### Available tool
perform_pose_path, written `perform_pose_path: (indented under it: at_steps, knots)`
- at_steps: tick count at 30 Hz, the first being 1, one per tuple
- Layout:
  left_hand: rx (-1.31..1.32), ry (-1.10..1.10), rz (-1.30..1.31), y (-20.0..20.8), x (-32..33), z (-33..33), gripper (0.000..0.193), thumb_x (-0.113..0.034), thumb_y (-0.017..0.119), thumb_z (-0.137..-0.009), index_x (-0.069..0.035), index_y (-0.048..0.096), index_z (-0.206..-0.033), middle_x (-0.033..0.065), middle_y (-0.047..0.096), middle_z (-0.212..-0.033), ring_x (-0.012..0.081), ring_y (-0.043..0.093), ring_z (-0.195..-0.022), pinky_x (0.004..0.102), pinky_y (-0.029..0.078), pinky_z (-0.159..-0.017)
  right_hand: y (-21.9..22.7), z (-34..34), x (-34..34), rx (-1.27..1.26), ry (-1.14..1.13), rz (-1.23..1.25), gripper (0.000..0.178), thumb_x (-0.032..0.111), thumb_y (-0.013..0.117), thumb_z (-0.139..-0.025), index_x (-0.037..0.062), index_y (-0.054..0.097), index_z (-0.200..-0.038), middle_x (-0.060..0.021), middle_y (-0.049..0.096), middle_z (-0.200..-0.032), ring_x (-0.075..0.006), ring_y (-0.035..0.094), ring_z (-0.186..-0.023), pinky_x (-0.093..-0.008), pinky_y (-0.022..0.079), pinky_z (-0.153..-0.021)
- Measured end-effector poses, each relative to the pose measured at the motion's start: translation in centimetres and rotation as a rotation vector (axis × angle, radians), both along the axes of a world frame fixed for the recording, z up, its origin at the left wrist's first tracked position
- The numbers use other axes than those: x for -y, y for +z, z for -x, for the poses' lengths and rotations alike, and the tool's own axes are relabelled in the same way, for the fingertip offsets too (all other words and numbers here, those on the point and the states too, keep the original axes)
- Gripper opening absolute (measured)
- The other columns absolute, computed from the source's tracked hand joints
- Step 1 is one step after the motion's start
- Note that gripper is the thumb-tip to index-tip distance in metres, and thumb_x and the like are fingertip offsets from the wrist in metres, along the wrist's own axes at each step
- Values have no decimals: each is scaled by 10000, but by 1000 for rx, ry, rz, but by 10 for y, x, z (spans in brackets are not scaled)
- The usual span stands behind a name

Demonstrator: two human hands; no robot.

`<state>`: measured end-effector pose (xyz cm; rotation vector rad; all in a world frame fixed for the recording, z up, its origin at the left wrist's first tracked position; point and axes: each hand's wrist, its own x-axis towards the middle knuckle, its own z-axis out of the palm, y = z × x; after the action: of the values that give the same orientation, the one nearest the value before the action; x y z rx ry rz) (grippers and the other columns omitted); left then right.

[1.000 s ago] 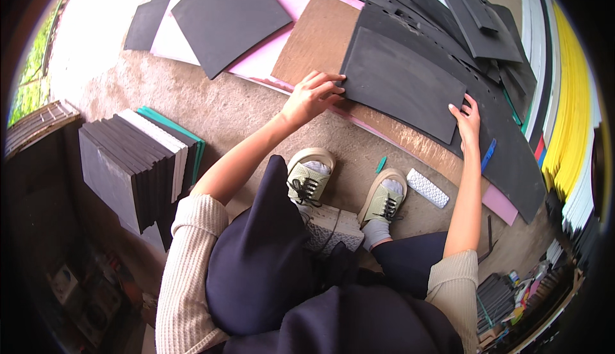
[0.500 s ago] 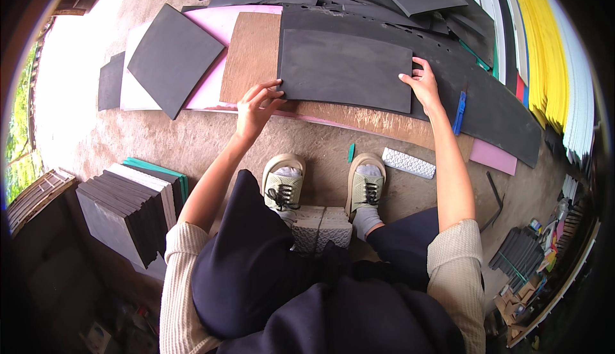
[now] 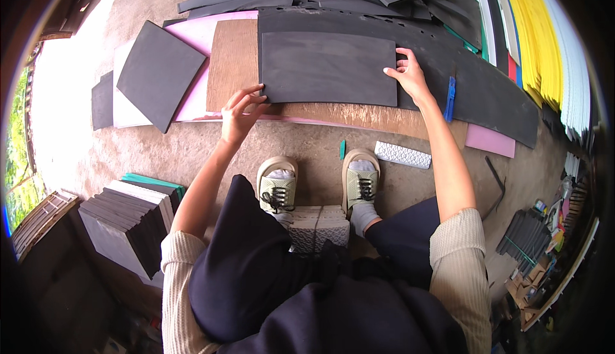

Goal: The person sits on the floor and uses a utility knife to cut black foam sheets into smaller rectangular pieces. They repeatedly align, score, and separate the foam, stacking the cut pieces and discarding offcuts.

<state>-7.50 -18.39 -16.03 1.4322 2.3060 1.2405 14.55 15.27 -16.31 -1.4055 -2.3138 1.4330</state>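
Black sheet [image 3: 329, 69] lies between left grip [image 3: 239, 116] and right grip [image 3: 412, 80].

The floor [image 3: 314, 139] (brownish) bears a textured white block [image 3: 402, 154].

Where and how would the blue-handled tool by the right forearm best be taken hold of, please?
I'd probably pinch the blue-handled tool mid-handle across its long sides, coming from above and the right. It is slim and lies on the large black sheet, its thin dark tip pointing away from the person, with the right forearm close on its left.
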Motion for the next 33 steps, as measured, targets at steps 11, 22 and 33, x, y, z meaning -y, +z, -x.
perform_pose_path:
  at_steps: [11,22,33]
  knots:
    - [-128,-89,18,0,2,3,186,-44,729,-668,-64,627,-822,49,616,-1068,223,627,-864,320,536,-713,-5,7,2,109,-39,-42,638,129,742,-697,81,421,-1246,-186,494,-1126,-264,551,-991,-360,464,-869]
    - [-234,-188,216,12,2,7,235,-73,681,-718,-43,534,-900,102,508,-1082,260,611,-861,367,539,-719,1,15,31,163,-118,-170,685,143,784,-660,56,423,-1235,-207,467,-1201,-333,480,-1109,-390,421,-935]
    - [224,425,273,22,-45,5,346,-315,673,-796,15,588,-855,134,657,-823,311,639,-784,380,502,-721,11,22,37,461,-133,-101,690,174,731,-745,196,283,-1269,-172,300,-1351,-371,283,-1267,-611,296,-971]
